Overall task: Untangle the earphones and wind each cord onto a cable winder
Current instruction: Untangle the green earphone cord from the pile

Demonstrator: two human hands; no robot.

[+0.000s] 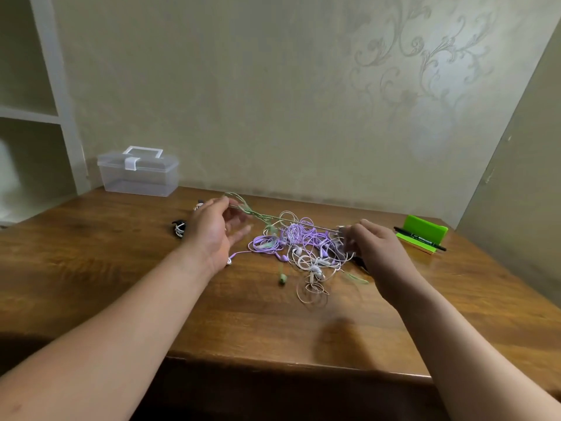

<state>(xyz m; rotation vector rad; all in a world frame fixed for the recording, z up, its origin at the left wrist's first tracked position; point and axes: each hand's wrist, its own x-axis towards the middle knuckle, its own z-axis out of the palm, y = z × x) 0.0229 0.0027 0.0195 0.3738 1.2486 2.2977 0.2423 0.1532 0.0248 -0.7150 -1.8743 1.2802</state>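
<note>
Two bare hands over a wooden table, brown, glossy, grain running crosswise, front edge rounded. No readable writing anywhere: print on the black marker pen too small to make out. Left hand raised, thumb and forefinger pinched on a green cord, remaining fingers loosely spread and blurred. Right hand palm down, fingers curled into the near edge of the tangle, blurred; what exactly sits in the grip, cannot tell, though a thin taut strand runs from the left pinch across to these fingertips. Between the two sets of fingers, a tangle of earphones: purple, pale pink-white and green cords looped over one another, resting on the wood, small earbuds poking out below. Just behind the left fingers, a black cable winder with white cord wrapped on it. Beyond the right fingers, well apart, a bright green stand with the pen lying across its front. Far beyond the left fingers, against the wall, a clear plastic box, lidded, white latch and handle. Pale wallpaper with a faint scrolling floral pattern; white shelving at the left.
</note>
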